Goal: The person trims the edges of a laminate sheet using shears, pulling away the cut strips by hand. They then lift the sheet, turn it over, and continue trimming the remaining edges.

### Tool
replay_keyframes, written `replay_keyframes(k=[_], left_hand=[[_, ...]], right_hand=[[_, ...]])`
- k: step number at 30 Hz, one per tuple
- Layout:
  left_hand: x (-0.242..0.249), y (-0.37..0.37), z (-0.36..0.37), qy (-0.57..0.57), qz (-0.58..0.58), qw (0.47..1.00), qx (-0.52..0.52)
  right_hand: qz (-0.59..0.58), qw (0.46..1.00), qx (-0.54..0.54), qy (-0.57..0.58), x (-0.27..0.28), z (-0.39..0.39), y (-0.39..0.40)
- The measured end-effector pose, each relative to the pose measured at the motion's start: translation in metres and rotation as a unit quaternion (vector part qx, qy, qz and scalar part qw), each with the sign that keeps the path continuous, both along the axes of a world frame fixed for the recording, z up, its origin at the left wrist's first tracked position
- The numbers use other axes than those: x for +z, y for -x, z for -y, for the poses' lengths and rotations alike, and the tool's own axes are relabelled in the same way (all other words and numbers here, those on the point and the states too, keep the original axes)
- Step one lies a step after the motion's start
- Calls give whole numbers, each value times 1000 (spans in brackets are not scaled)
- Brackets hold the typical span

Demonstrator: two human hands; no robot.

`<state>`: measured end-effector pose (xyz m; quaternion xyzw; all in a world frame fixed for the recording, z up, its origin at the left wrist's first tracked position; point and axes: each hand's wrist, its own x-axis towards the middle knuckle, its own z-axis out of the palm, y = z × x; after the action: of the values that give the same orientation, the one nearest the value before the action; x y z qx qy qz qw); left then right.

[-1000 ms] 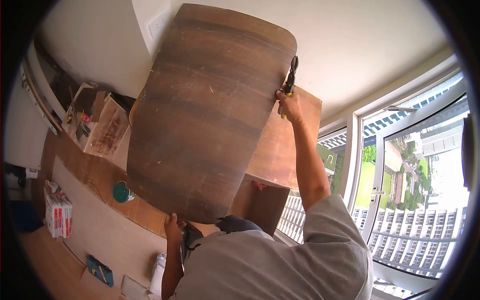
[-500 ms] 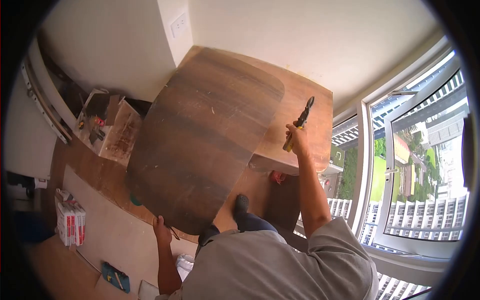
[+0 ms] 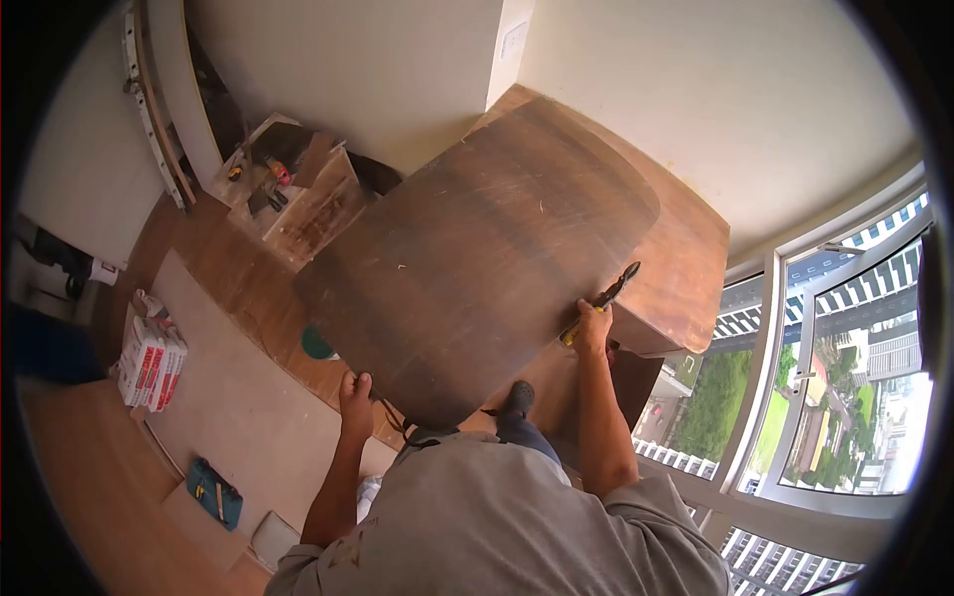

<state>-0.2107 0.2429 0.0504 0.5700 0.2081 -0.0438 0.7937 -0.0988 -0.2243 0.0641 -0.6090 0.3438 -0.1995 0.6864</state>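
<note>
A large dark brown wooden sheet (image 3: 477, 248) lies tilted across a lighter wooden surface (image 3: 686, 268) and reaches toward my body. My right hand (image 3: 593, 323) is closed around snips (image 3: 618, 285) with yellow and black handles, at the sheet's right edge; the dark jaws point up and right. My left hand (image 3: 356, 389) is beside the sheet's lower left corner, its fingers curled and the thumb up. A thin dark strap or cord (image 3: 391, 412) hangs next to it. What the left hand grips, if anything, is hidden.
An open wooden box (image 3: 308, 204) with tools stands at the upper left. Red and white packages (image 3: 151, 368) and a teal tray (image 3: 215, 494) are on the left. A green round object (image 3: 318, 344) sits by the sheet. An open window (image 3: 855, 368) is at the right.
The view has turned, so the room appears shifted right. My right hand has come down with the snips to the sheet's right edge. My left hand remains near the lower left corner.
</note>
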Motion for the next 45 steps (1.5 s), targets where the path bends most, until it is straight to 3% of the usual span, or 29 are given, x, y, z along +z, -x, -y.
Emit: replay_keyframes(k=[3, 5, 8, 11, 12, 13, 14, 15, 19, 20, 21, 22, 23, 25, 27, 30, 37, 39, 42, 45], left_hand=[[-6, -9, -7, -20, 38, 999, -8], [-11, -18, -11, -12, 54, 996, -76], [9, -34, 4, -24, 18, 996, -88], [-30, -44, -21, -29, -22, 989, -143], [-20, -44, -30, -160, 27, 969, -185], [-4, -48, -27, -38, -17, 994, -99], [4, -53, -33, -42, 4, 994, -101], [2, -60, -42, 38, 24, 994, -96], [40, -84, -34, -7, 22, 993, -118], [46, -91, -34, -112, 23, 981, -156], [44, -100, -31, -122, 19, 979, -163], [41, -114, -22, -131, 20, 977, -167], [65, -124, 7, -213, -15, 970, -117], [50, -160, 20, -148, 1, 969, -196], [65, -181, 44, -162, -10, 967, -195], [30, -217, 41, -161, 2, 958, -237], [39, -270, 64, -134, -47, 967, -213], [19, -296, 56, -161, -29, 962, -217], [27, -318, 55, -209, -17, 954, -216], [13, -340, 46, -139, -86, 957, -238]], right_hand=[[58, 997, -42, -3, -2, 5, 17], [50, 995, -85, -20, 14, 7, 40], [62, 996, -66, -25, -8, 30, 66], [45, 994, -74, -61, -3, 30, 74], [33, 997, -73, -19, 1, 15, 81], [16, 996, -80, 21, 7, -2, 96], [5, 996, -85, -1, 20, -19, 113], [-5, 996, -86, -24, 32, -35, 127], [-21, 988, -150, -17, 36, -54, 163], [-30, 986, -165, -9, 36, -58, 173], [-43, 984, -171, 17, 34, -53, 176], [-43, 984, -169, 37, 23, -42, 177], [-54, 982, -174, 51, 20, -34, 176], [-11, 980, -191, 50, 27, -27, 167], [-13, 978, -199, 56, 10, -16, 166], [-3, 975, -212, 71, -2, -8, 148], [3, 971, -219, 98, -10, -5, 106], [-10, 978, -206, 34, -5, -12, 98], [-26, 983, -179, 20, -16, -15, 84], [-8, 980, -200, 8, -7, -31, 69]])
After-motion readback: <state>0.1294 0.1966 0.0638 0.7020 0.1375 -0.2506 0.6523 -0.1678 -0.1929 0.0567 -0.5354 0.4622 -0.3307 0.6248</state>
